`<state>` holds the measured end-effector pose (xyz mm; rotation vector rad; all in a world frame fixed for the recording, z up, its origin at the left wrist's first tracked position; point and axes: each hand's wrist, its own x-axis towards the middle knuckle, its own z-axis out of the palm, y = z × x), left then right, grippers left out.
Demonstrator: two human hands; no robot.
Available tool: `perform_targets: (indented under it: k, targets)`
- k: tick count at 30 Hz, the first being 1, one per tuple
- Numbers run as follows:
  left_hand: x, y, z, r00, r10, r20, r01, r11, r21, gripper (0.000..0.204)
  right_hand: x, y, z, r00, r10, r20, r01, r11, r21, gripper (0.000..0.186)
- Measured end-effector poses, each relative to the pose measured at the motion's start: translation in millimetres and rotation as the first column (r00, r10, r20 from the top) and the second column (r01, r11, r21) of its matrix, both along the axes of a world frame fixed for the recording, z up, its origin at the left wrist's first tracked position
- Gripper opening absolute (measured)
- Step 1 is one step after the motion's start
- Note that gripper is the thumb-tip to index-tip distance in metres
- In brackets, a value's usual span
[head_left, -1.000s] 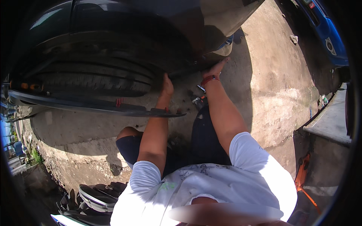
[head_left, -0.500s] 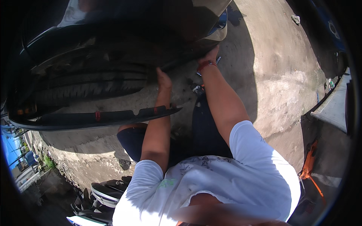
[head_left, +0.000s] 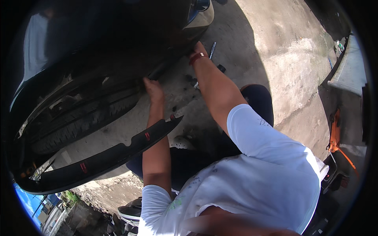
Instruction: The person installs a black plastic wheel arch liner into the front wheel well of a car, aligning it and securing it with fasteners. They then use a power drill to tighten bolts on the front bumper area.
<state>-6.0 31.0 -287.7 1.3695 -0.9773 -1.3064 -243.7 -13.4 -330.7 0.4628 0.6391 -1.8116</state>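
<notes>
Hold unclear at glossy dark car body (head_left: 118,43)

From afar, I lost the end of the right hand (head_left: 199,49) behind the body's lower edge. The left hand (head_left: 155,91) was at that edge too; I couldn't tell whether either gripped. A curved black strip (head_left: 106,159) with red clips (head_left: 83,168) crossed the left forearm (head_left: 156,157); left of the hands, shadow dimmed the grooved tyre (head_left: 94,124).

1 head cam, facing dn.
</notes>
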Motion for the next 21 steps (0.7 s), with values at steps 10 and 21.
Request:
perform_targets:
  k: [10,21]
  targets:
    - [-17,16,53,0.962,0.102,-0.252,-0.082,0.993,0.087,0.042,-24,-19,11,0.905,0.319,-0.281,-0.295,0.947,0.124,0.049]
    - [-28,22,72,0.980,0.050,-0.190,-0.057,0.998,-0.030,0.042,-34,-30,-4,0.881,0.357,-0.309,-0.350,0.933,0.081,0.050]
